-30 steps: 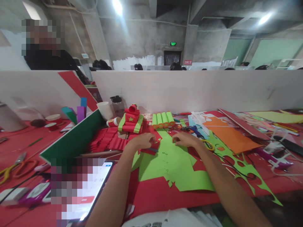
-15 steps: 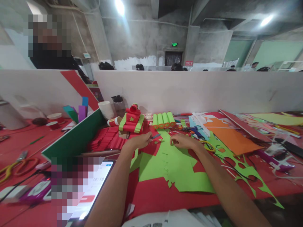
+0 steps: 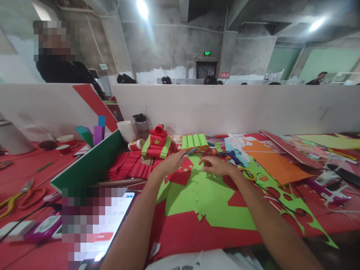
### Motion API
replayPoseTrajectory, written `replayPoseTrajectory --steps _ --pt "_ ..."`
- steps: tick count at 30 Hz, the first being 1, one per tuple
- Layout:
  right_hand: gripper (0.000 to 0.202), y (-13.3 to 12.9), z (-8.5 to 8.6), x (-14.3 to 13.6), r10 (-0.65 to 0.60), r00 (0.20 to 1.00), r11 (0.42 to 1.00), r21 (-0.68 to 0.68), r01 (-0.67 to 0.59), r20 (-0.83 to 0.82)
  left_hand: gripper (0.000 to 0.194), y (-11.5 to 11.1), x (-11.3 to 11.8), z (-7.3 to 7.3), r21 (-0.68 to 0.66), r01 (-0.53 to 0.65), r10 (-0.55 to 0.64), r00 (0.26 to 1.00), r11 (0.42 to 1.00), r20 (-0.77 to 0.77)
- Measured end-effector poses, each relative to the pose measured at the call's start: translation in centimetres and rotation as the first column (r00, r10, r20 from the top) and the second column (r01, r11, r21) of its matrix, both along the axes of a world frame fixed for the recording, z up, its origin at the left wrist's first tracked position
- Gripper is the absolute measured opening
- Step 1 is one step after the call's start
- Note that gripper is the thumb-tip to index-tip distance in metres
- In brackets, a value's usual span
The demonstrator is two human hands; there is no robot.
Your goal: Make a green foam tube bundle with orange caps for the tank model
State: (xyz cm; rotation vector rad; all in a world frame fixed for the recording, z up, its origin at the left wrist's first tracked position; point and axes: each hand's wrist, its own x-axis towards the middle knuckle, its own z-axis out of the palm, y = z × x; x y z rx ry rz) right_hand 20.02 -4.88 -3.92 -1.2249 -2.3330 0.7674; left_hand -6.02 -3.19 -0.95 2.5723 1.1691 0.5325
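My left hand (image 3: 174, 163) is raised over the work surface, its fingers closed on a slim blue-grey tool (image 3: 192, 151) whose exact kind I cannot make out. My right hand (image 3: 216, 165) hovers above the light-green paper sheet (image 3: 219, 204), fingers bent and apart, with nothing visible in them. Small cut slits and notches run down the middle of that sheet. Little green paper scraps (image 3: 186, 170) lie on red paper between the hands. Behind them stand a red-and-green paper model with a star (image 3: 156, 141) and a row of green paper rolls (image 3: 194, 141).
Folded red paper strips (image 3: 128, 165) lie left, beside a green board (image 3: 87, 163). A phone (image 3: 112, 225) lies near my left forearm. Orange paper (image 3: 267, 161), cut green offcuts (image 3: 292, 202) and yellow-handled scissors (image 3: 247, 173) lie right. A white partition (image 3: 225, 108) runs behind; a person (image 3: 62, 69) stands beyond it.
My left hand has lifted slightly up and to the right with the slim tool. My right hand's fingers have spread from a closer curl. The green sheet has shifted slightly.
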Motion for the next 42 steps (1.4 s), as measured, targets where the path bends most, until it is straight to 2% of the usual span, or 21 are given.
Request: replayPoseTrajectory --steps 3,6,9,14,20,23,26,30,34,37,40,42 --pt "0.042 -0.4 0.7 -0.6 -0.002 0.976 0.996 -0.089 -0.018 -0.218 0.043 -0.4 0.7 0.1 0.0 0.052 -0.052 0.998 0.999 0.043" --pt "0.048 -0.8 1.4 -1.1 -0.027 0.912 0.987 -0.157 -0.042 -0.409 0.042 -0.6 1.5 -0.1 -0.008 0.108 -0.107 0.992 0.994 0.071" --pt "0.044 -0.9 1.5 -1.4 -0.083 0.825 0.989 -0.146 0.0 -0.558 0.045 -0.7 2.3 -0.5 -0.015 0.142 -0.14 0.986 0.99 0.096" --pt "0.035 -0.2 1.0 -1.2 -0.177 0.708 0.983 -0.161 0.09 -0.684 0.044 -0.5 2.8 -1.2 -0.055 0.134 -0.127 0.985 0.989 0.116" --pt "0.034 0.6 1.0 -0.6 -0.395 0.388 0.918 -0.335 0.214 -0.833 0.043 0.3 2.3 -2.8 -0.19 0.06 -0.063 0.998 0.98 -0.015" --pt "0.03 0.7 1.4 -0.4 -0.429 0.298 0.894 -0.354 0.273 -0.853 0.045 0.8 2.7 -4.1 -0.2 0.084 -0.093 0.995 0.976 -0.035" --pt "0.029 0.9 1.8 -0.3 -0.429 0.288 0.889 -0.342 0.305 -0.856 0.044 1.3 3.2 -5.0 -0.188 0.071 -0.082 0.995 0.98 -0.049" --pt "0.032 1.3 2.3 -0.4 -0.428 0.3 0.878 -0.313 0.362 -0.853 0.04 1.5 3.5 -5.4 -0.142 0.032 -0.041 0.997 0.989 -0.059" --pt "0.036 1.7 2.8 -0.7 -0.424 0.33 0.867 -0.272 0.418 -0.844 0.02 1.3 3.7 -5.4 -0.149 0.078 -0.078 0.997 0.986 0.006" --pt "0.039 2.0 3.2 -0.7 -0.417 0.358 0.867 -0.247 0.433 -0.836 0.013 0.9 3.7 -4.7 -0.234 0.137 -0.101 0.982 0.963 0.159" --pt "0.043 2.4 4.1 -0.6 -0.412 0.321 0.877 -0.275 0.395 -0.852 0.018 0.3 3.6 -3.7 -0.396 0.173 -0.035 0.942 0.902 0.333" --pt "0.046 2.6 5.1 -0.5 -0.412 0.294 0.882 -0.297 0.366 -0.862 0.022 0.0 3.6 -3.2 -0.474 0.173 0.023 0.925 0.863 0.379"
